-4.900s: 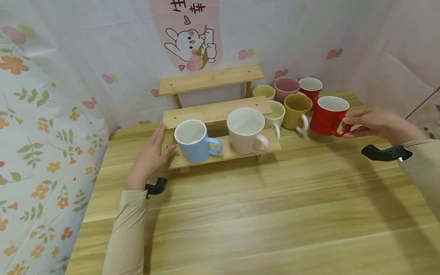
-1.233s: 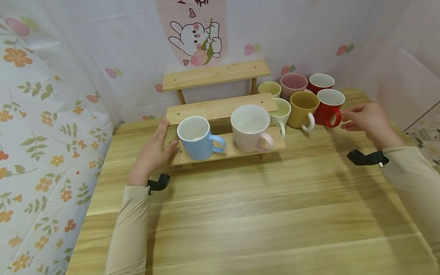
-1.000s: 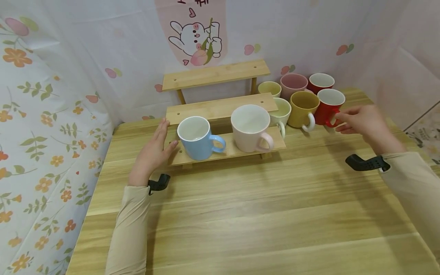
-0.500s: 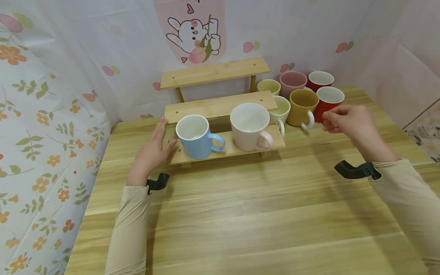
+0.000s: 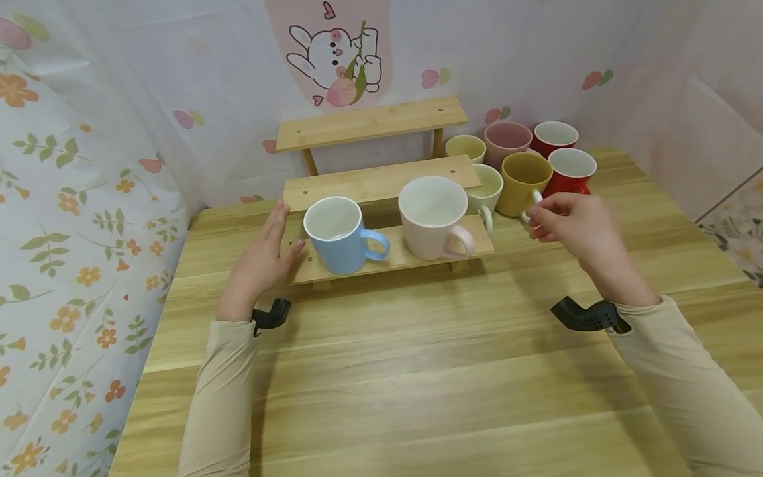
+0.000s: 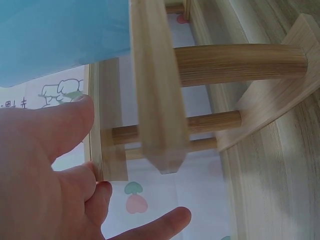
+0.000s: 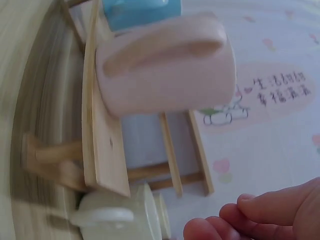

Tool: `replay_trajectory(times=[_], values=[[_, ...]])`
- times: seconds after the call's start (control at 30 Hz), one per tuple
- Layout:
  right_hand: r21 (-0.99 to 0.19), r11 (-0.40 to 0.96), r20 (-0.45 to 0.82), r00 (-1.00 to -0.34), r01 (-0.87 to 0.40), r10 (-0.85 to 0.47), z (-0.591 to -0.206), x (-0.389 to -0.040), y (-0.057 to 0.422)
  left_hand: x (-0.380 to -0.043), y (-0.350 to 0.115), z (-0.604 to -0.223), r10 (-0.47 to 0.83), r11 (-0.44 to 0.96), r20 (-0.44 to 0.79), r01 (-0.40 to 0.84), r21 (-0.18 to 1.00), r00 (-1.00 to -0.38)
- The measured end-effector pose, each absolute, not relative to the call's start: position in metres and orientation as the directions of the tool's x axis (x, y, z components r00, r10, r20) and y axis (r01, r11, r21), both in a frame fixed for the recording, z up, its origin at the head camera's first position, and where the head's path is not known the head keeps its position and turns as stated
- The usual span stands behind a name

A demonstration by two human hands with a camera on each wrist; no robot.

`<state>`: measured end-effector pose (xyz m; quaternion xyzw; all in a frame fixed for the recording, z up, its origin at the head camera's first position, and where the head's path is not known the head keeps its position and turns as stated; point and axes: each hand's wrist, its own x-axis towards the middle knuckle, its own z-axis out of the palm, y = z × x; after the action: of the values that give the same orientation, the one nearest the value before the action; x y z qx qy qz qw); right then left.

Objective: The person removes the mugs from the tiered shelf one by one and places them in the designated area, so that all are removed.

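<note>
My left hand (image 5: 256, 268) rests against the left end of the wooden tiered shelf (image 5: 381, 182), fingers extended, thumb near the blue mug (image 5: 338, 248). A pale pink mug (image 5: 426, 228) shares the lowest tier with it. My right hand (image 5: 581, 228) is at the white handle of the mustard mug (image 5: 518, 189), its loosely bent fingertips overlapping that handle in the head view. In the right wrist view, the thumb and fingers (image 7: 272, 207) are close together with nothing seen between them. Partly behind this hand stands a red mug (image 5: 569, 175).
Right of the shelf, a pale green mug (image 5: 485, 189), a yellow cup (image 5: 466, 148), a dusky pink mug (image 5: 507, 142) and another red mug (image 5: 554, 136) crowd together. A patterned cloth (image 5: 507, 59) hangs behind the wooden table (image 5: 417, 371).
Earlier my right hand held the red mug by its handle; that mug now stands among the others, let go. The right hand has moved left to the mustard mug's handle. My left hand stays put.
</note>
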<state>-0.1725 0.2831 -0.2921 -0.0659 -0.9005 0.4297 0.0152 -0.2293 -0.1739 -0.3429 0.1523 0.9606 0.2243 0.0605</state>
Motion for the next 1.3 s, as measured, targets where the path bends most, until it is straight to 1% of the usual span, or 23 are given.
replay_trajectory(times=[0.37,0.73,1.17,1.3], values=[[-0.795,0.597,-0.04,-0.991,0.107,0.125,-0.297,-0.164,0.258,-0.23,-0.176,-0.343,0.318,0.856,-0.055,0.261,0.447,-0.947],[-0.885,0.461,-0.095,-0.995,0.067,-0.037,-0.299,-0.156,0.232,-0.228,-0.175,-0.343,0.311,0.858,-0.064,0.251,0.448,-0.948],[-0.912,0.409,-0.109,-0.984,0.043,-0.14,-0.297,-0.154,0.205,-0.229,-0.176,-0.342,0.304,0.856,-0.052,0.249,0.452,-0.951],[-0.909,0.411,-0.141,-0.978,0.066,-0.154,-0.3,-0.153,0.2,-0.23,-0.176,-0.343,0.311,0.857,-0.053,0.256,0.448,-0.949]])
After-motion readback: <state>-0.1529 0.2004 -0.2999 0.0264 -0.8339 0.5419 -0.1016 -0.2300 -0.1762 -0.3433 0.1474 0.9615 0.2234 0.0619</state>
